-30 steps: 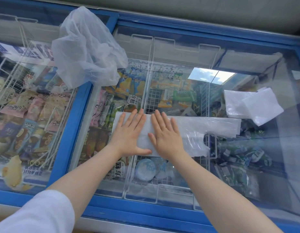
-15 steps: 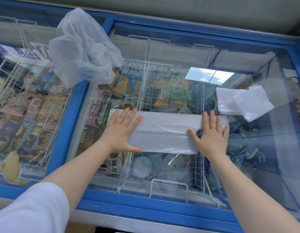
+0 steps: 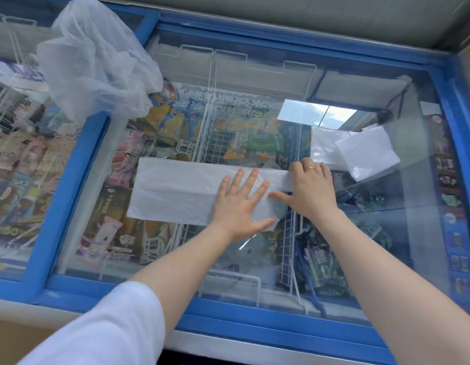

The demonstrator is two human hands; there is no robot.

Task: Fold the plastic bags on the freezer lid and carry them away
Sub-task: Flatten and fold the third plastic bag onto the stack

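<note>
A white plastic bag (image 3: 176, 192), already flattened into a long strip, is being pressed down on the glass freezer lid (image 3: 255, 75), over the right-hand pane. The left hand (image 3: 241, 204) is laid flat on the strip's right portion, fingers straight and spread, nothing gripped. The right hand (image 3: 311, 187) is set at the strip's right end, fingers bent over the far corner and thumb stretched left along the plastic; whether the edge is actually pinched or only pressed cannot be told.

The step in hand looks like the next fold, the right end to be brought over towards the left. To be done well, the strip should be kept pinned by the flat left palm so it is not dragged across the slick glass, the end lifted cleanly, the long edges matched before anything is creased, and trapped air stroked out from the fold line outward.

Relative to the fingers: most of the strip is stretched out to the left of the left hand, uncovered; its right part is hidden beneath the palm, and its end is under the right fingertips (image 3: 305, 164).

Just beyond the right hand, two folded bags (image 3: 360, 151) are stacked, overlapping. A crumpled bag (image 3: 97, 64) is heaped at the far left, across the blue frame between the panes, not yet folded.
</note>
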